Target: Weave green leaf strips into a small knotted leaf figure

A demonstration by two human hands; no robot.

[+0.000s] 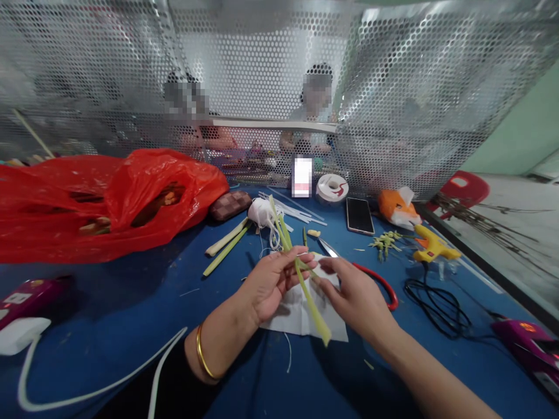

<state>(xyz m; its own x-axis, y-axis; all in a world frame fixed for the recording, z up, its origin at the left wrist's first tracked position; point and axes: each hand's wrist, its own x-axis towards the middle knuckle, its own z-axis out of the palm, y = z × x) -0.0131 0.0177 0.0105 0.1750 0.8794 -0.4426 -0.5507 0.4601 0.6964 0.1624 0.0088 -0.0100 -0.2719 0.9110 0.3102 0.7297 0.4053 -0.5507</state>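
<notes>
My left hand [273,280] is closed around long pale-green leaf strips [305,291] that run from upper left to lower right over a white paper sheet [297,317]. My right hand [356,294] pinches the same strips from the right, fingertips close to the left hand's. A gold bangle [201,354] sits on my left wrist. Scissors with red handles [379,282] lie just behind my right hand on the blue table [131,302].
A red plastic bag [105,198] fills the left. More green stalks [227,244], a white tape roll [332,189], a phone [358,215], a yellow glue gun [432,247] with black cord [437,305] lie around. Perforated metal screen [393,87] behind; two people sit beyond it.
</notes>
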